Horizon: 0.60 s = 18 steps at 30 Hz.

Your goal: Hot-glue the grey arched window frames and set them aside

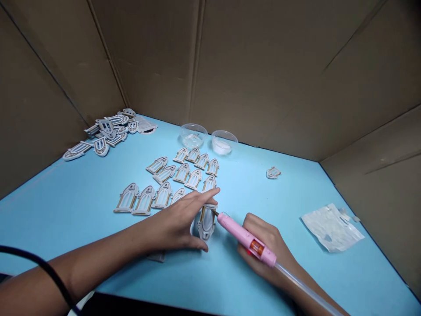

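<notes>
My left hand (186, 217) curls around a small arched window piece (206, 222), white-grey with gold-brown trim, its fingers at the straight end and its thumb by the pointed end. The piece is turned with its point toward me. My right hand (263, 243) is closed around a pink pen-shaped tool (241, 232) with an orange part in a side window and a clear tube at its back. The tool's thin tip touches or nearly touches the piece near its straight end. Similar arched pieces (162, 195) lie in rows beyond my left hand, some partly hidden by it.
A pile of arched pieces (107, 129) lies at the back left. Two clear plastic cups (193, 131) stand at the back, the right cup (224, 142) holding something white. At right are a single piece (272, 172) and a white plastic bag (332, 228). Cardboard walls (263, 74) surround the blue tabletop (250, 188).
</notes>
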Motion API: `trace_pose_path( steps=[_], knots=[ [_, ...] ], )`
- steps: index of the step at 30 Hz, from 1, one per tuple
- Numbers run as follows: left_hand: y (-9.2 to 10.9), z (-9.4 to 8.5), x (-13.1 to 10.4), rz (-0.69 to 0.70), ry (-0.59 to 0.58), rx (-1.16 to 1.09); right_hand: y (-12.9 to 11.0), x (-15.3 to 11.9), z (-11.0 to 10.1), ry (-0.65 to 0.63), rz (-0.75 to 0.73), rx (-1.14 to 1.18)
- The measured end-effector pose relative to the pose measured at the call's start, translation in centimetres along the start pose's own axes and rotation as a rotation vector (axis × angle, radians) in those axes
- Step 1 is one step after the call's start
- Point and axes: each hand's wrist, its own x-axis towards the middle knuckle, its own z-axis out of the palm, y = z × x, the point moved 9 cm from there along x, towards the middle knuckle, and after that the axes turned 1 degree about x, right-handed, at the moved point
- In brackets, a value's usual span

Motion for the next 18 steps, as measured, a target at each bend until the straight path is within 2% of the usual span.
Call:
trace_pose_path(
  steps=[3, 4, 7, 10, 13, 15, 18],
  knots=[
    [-0.4, -0.3, 0.3, -0.057, 0.006, -0.012, 0.7, 0.4, -0.9, -0.007, 0.092, 0.103],
    [-0.6, -0.4, 0.3, -0.090, 0.011, -0.012, 1.6, 0.4, -1.5, 0.018, 0.176, 0.137],
    [-1.3, -0.2, 0.5, -0.168, -0.027, 0.047, 5.5, -0.9, -3.7, 0.156, 0.566, 0.160],
    [-0.7, 1.4, 0.7, -0.081, -0.172, 0.164, 8.0, -2.6, -4.3, 0.176, 0.823, 0.143],
    [0.2, 2.1, 0.7, 0.032, -0.235, 0.236, 8.4, -2.9, -4.0, 0.146, 0.857, 0.151],
    [0.2, 0.6, 1.1, 0.008, -0.141, 0.273, 8.3, -2.8, -4.1, 0.155, 0.841, 0.152],
    [-0.1, -3.6, 1.2, -0.107, 0.107, 0.347, 8.6, -3.1, -4.2, 0.175, 0.888, 0.149]
  ],
)
